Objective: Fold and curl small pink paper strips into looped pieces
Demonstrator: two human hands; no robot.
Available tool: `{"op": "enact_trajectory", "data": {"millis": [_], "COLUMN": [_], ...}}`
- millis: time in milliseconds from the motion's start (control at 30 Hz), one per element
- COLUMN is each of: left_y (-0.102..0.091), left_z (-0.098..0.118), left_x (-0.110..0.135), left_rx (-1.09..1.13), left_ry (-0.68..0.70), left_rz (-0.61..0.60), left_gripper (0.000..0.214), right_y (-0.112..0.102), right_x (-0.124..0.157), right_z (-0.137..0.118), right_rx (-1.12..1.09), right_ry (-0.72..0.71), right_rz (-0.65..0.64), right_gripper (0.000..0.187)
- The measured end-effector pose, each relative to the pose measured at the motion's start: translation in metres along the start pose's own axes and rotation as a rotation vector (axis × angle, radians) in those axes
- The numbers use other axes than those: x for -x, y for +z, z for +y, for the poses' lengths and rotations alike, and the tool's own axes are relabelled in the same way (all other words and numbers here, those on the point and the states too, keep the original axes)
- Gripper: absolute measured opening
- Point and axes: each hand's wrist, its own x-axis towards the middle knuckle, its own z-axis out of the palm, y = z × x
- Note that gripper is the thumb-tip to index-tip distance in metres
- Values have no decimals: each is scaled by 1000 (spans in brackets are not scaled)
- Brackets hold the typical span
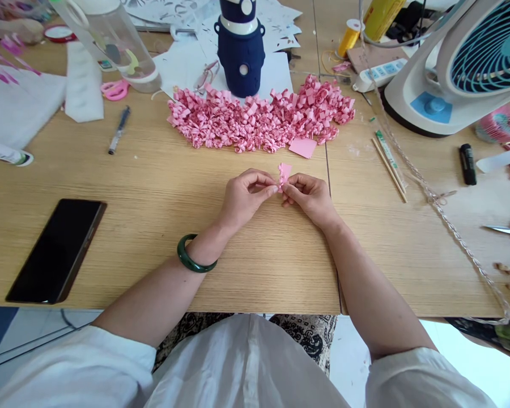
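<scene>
The left hand (249, 195) and the right hand (310, 195) meet above the bench (153, 170), towards its near side and in front of the seated person. Between them is a small pink paper piece (285, 171), its left edge curled or looped and its flat upper part standing clear. The right fingers are closed in a pinch on its lower right part; the left fingers, thumb against forefinger, are pinched at its lower left edge. A dark green bangle (191, 263) circles the left wrist.

Just beyond the hands lies a flat pink card (303, 148), touching the front of a long heap of pink looped pieces (229, 122). A dark blue bottle (241, 62) stands upright behind the heap, with white sheets (276, 68) around it. To the left are a clear bottle (131, 59), pink-handled scissors (115, 90), a pen (119, 130) and, nearest the person, a dark-screened phone (56, 249). On the right, a fan (433, 106) stands near a white power strip (382, 73), with a black marker (467, 164) lying nearer the person
</scene>
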Motion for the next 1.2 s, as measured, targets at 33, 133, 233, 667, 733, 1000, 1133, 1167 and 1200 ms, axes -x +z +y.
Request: {"op": "enact_trajectory", "data": {"millis": [33,133,233,667,733,1000,1133,1167,1200], "left_y": [0,0,1,2,3,4,4,4,4], "left_z": [0,1,2,3,5,12,11,10,9], "left_x": [0,0,0,-2,-2,-1,0,0,0], "left_rx": [-4,-11,5,26,44,56,61,60,59], "left_ry": [-8,-34,-50,-54,-81,-126,-109,-108,-106], "left_rz": [-2,2,19,-3,10,0,-27,-34,-39], "left_gripper": [12,14,15,19,31,40,43,44,44], "right_y": [0,0,-1,0,0,-1,-1,-1,-2], "right_x": [0,1,1,1,1,2,1,1,1], "right_z": [0,0,-1,1,1,-3,-1,-1,0], "right_rx": [2,8,9,15,18,32,19,15,14], "right_ry": [-2,-8,-16,-26,-22,-26,-26,-25,-25], "right_rz": [-11,-37,-62,-64,-59,-57,-78,-81,-82], "right_gripper": [46,41,33,27,30,33,34,35,35]}}
